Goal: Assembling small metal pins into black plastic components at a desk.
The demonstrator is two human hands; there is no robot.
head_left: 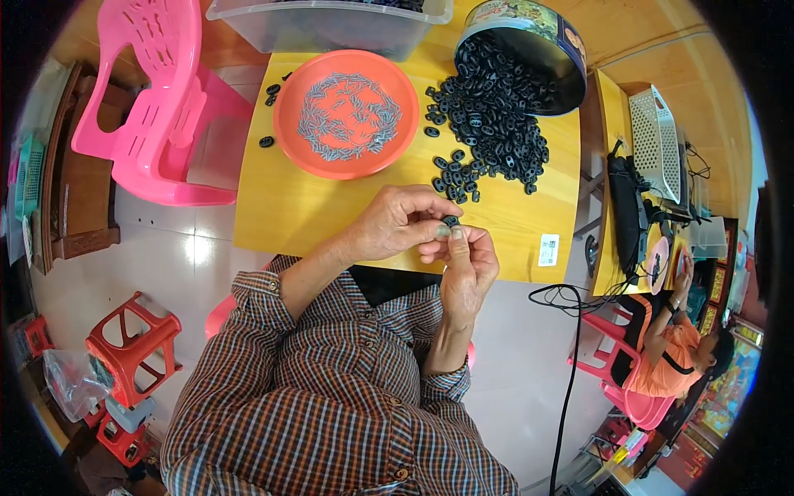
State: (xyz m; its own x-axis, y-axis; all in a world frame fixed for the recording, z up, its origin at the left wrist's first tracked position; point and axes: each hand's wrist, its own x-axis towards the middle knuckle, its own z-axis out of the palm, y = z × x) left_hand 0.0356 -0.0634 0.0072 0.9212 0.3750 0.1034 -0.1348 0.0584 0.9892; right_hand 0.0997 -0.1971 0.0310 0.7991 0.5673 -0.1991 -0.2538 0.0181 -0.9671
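Observation:
My left hand (395,220) and my right hand (465,269) meet over the near edge of the yellow table (331,223). Between their fingertips they pinch a small black oval plastic piece (450,221), mostly covered by the fingers. Whether a screw is in it I cannot tell. Beyond my hands, a large pile of similar black two-holed pieces (496,116) spills from a round tin (571,70) tipped on its side. To the left, an orange plate (285,124) carries many small silver screws (318,140), spread mostly in a ring.
At the table's far edge stands a translucent plastic bin (331,31). A few black pieces (266,141) lie left of the plate, and a white label (548,250) sits at the near right. A pink chair (157,107) is left; another person (666,355) sits far right. A black cable (569,380) hangs nearby.

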